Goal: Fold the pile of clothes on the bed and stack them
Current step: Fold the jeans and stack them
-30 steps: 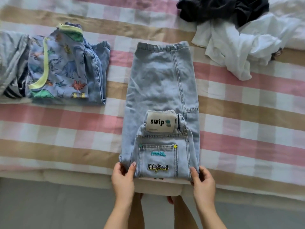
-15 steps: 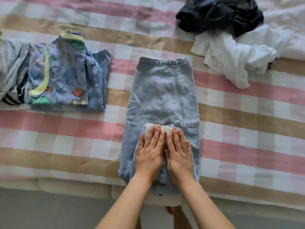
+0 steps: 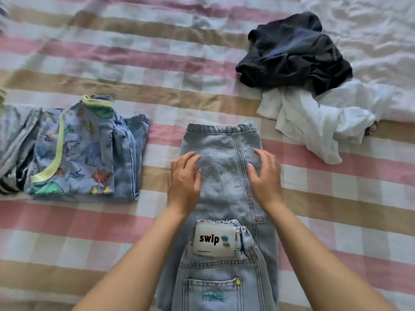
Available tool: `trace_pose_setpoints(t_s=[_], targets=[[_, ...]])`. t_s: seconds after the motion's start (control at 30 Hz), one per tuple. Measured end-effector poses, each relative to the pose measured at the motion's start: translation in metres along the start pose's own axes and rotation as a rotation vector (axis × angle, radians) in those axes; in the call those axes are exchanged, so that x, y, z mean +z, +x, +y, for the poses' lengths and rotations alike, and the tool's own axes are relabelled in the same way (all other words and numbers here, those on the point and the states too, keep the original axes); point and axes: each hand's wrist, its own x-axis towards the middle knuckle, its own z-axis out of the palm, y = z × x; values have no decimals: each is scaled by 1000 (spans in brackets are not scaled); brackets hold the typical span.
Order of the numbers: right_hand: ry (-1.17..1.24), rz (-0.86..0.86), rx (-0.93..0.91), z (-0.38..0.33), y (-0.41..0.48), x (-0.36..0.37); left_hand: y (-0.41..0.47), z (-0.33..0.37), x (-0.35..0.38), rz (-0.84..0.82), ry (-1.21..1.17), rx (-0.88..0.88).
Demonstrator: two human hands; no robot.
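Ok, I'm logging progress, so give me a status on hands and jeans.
Both hands open: left hand and right hand on the jeans. Jeans part folded. Nothing in the way; unfolded pile lies apart.

Left hand (image 3: 185, 178): palm down, fingers extended and close together, tips blurred. Right hand (image 3: 266, 176): palm down, fingers spread and slightly bent, thumb angled inward. The hands are level with each other and apart; neither grips anything. Left forearm (image 3: 134, 254) and right forearm (image 3: 314, 254): bare, entering from the bottom edge, converging towards the hands.
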Motion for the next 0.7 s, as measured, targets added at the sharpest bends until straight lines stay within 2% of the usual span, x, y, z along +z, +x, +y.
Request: trace_pose_setpoints(t_s=[0.17, 0.27, 0.4, 0.53, 0.7], targets=[[-47, -4, 171, 6, 67, 13, 72, -27, 15, -45, 87, -159], [128, 64, 261, 11, 80, 22, 90, -32, 20, 39, -194, -288], [350, 43, 348, 10, 83, 19, 97, -26, 10, -11, -598, -480], [591, -45, 294, -8, 61, -11, 81, -11, -21, -65, -792, -411], [726, -133, 88, -30, -16, -73, 12, 10, -82, -87, -827, -197]])
